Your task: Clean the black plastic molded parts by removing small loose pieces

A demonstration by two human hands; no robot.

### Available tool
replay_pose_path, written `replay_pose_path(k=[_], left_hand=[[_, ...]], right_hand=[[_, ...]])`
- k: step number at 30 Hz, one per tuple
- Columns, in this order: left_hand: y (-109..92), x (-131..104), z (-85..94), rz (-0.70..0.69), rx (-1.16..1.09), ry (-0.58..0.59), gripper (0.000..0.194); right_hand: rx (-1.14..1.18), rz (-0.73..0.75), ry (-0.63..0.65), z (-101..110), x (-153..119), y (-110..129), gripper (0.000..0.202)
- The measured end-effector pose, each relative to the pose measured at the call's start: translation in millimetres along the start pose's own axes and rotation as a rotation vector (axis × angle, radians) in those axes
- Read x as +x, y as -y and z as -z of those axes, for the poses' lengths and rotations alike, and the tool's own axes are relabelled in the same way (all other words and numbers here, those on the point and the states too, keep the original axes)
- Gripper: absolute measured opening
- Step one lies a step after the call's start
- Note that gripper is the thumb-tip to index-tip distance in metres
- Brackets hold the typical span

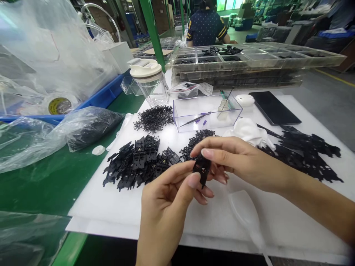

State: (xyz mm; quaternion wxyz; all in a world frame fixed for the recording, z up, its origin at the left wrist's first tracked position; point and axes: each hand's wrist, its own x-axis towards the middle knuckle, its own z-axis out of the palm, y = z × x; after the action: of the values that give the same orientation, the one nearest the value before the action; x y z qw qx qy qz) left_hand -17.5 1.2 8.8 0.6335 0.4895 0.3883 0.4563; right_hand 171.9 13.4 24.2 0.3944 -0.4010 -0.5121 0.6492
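2 hands (pixel 166 201) (pixel 235 159) pinch 1 flat, perforated black part (pixel 202 168) (matte, thin-edged) above the smooth white board (pixel 210 225).

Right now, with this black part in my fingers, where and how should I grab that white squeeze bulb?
I'd pinch the squeeze bulb across its wide, rounded body, reaching down from above. It lies flat on the white board, narrow nozzle toward you, so the body looks the surer hold. Nothing covers it from above.
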Motion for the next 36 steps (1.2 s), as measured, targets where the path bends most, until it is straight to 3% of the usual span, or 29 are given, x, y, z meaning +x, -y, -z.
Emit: replay_pose_path(k=[13,21,27,36], left_hand=[[-2.0,0.7,0.1,-0.044,0.04,0.03,0.021],[-3.3,-1.5,-3.6,-0.068,0.026,-0.015,0.025],[-0.7,-3.1,-9.1,-0.147,-0.021,-0.118,0.021],[-2.2,-4.3,-7.1,-0.128,0.027,-0.089,0.019]], right_hand=[[0.373,-0.115,0.094,-1.2,-0.7,-1.9,0.016],[0.364,-0.132,0.133,-1.6,-1.4,-2.5,0.02],[0.381,-0.132,0.159,-1.6,-1.8,-3.8,0.02],[0.389,-0.112,0.179,-0.1,-1.8,-5.3,0.018]])
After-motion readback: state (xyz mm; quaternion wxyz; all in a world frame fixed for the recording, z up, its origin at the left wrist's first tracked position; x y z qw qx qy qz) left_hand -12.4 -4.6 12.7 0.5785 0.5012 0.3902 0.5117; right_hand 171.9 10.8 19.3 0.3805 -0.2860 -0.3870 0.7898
